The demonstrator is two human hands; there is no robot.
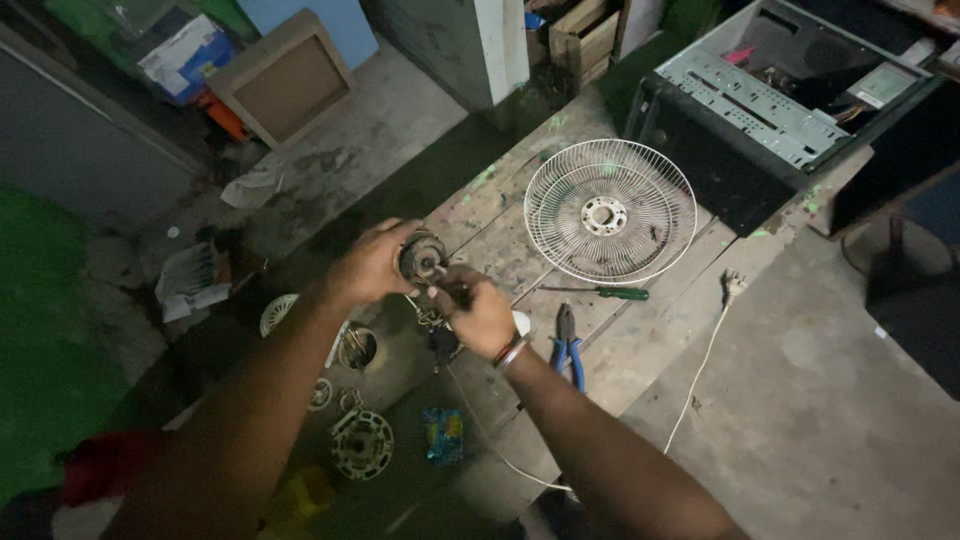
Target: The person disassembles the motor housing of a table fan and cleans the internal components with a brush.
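Note:
My left hand (pixel 370 265) grips a small round fan motor (pixel 422 256) and holds it above a worn wooden bench (pixel 500 240). My right hand (pixel 480 310) is closed at the motor's lower front edge, fingertips pinching something small there; what it pinches is too dark to tell. Wires hang down from the motor below my hands. A white wire fan guard (pixel 610 210) lies flat on the bench to the right of my hands.
Blue-handled pliers (pixel 568 345) and a green-handled screwdriver (pixel 605 293) lie near my right wrist. Round motor parts (pixel 362 442) sit at the bench's near left. A white cord with plug (pixel 715 320) trails over the floor. An open computer case (pixel 770 100) stands behind the guard.

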